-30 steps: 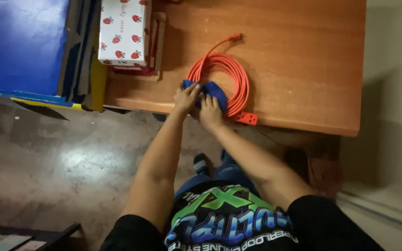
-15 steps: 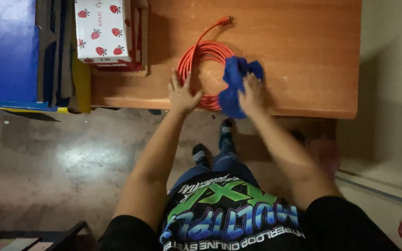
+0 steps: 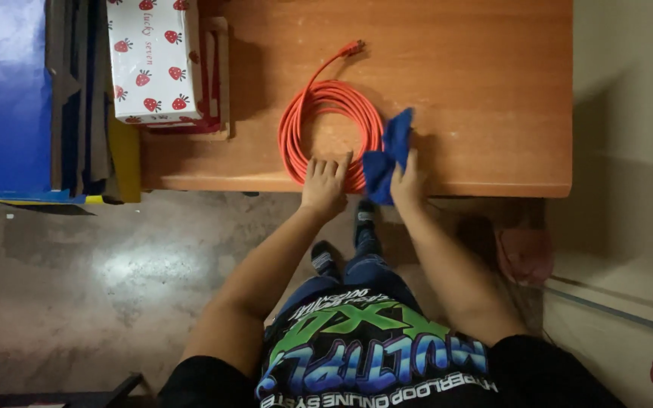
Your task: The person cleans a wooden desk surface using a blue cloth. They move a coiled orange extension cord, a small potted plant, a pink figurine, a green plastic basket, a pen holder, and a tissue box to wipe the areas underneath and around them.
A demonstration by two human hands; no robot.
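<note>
Cable (image 3: 329,128), orange, coiled in a loose ring, lies flat on the wooden tabletop (image 3: 493,91) near its front edge; one plug end sticks out toward the far side, pointing up-right. Left hand (image 3: 324,183) rests flat on the near arc of the coil, fingers spread, palm down, pressing the loops rather than grasping them, so its grip is open. Right hand (image 3: 408,181) sits just right of the coil w/ a blue cloth (image 3: 387,155) bunched under and between its fingers; grip is closed on the cloth. Cloth touches the right side of the coil & the tabletop, its upper corner poking up past the loops.

Far left of the tabletop: a white box (image 3: 154,59) w/ a red strawberry print, resting on a flat reddish thing that shows at its edges. Left of that, dark boards stand on edge beside a big blue sheet (image 3: 5,91). Below the tabletop edge: grey floor (image 3: 100,279), the person's legs & feet, black shirt w/ a colourful print.
</note>
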